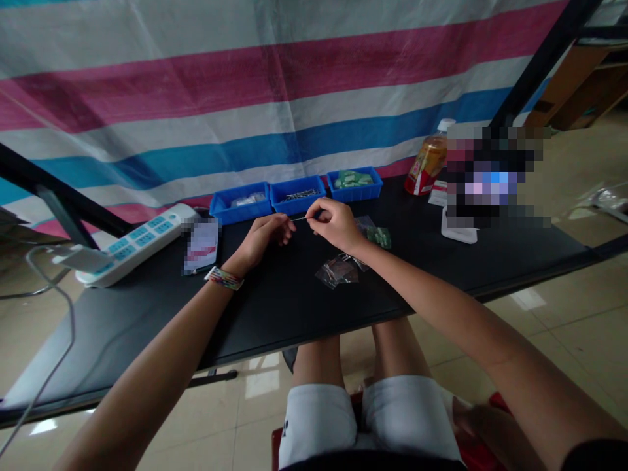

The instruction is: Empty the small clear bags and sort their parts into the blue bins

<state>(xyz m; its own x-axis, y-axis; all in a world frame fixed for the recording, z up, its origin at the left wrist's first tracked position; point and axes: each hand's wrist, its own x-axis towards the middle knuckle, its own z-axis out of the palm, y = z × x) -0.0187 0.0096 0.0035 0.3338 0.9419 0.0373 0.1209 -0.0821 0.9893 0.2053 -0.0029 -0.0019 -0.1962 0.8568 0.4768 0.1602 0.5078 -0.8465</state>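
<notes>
White shorts (321, 418) lie nearest us, partly hidden. Our right hand (336, 224) pinches a thin piece (299, 219), too small to identify, near the middle tray (296, 207); whether our left hand (265, 237) grips it, we cannot tell.

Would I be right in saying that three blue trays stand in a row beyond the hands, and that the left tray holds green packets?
Not quite: the head view shows the green packets in the right tray, not the left one. Three blue trays do stand in a row beyond the left hand and right hand.
</notes>
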